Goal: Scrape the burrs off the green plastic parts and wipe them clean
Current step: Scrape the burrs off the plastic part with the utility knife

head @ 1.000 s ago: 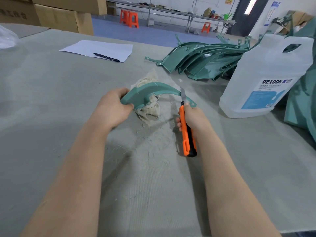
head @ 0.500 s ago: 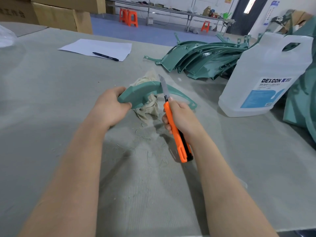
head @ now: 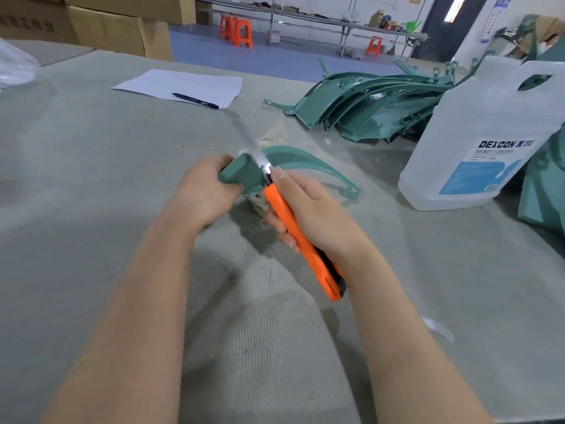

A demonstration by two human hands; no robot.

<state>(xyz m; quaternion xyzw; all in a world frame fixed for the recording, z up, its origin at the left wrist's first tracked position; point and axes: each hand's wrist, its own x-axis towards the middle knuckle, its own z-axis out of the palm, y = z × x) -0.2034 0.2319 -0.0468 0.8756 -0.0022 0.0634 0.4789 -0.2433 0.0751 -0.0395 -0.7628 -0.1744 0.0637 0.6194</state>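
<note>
Two bare hands meet over the grey felt table (head: 91,179), and we take the curved green part (head: 293,162) between them as our landmark. Far to the left of it and behind, cardboard boxes (head: 119,29) stand at the table's back edge. Nearer, behind and left of the part, a white sheet of paper (head: 180,85) lies flat with a dark pen (head: 195,101) on it. At the part's left, thick end we see the left hand (head: 204,191), its fingers curled round that end and gripping it just above the table. A pale rag (head: 273,137) is bunched under and behind the part. Just right of that grip, the right hand (head: 308,209) has its fingers wrapped round an orange utility knife (head: 302,240); the blade (head: 247,142) is motion-blurred and crosses the part's upper edge, pointing up and to the left. Behind and right of the part, a stack of green parts (head: 370,105) lies on the table. Right of the part stands a translucent jug (head: 489,133) labelled DEXCON.
</note>
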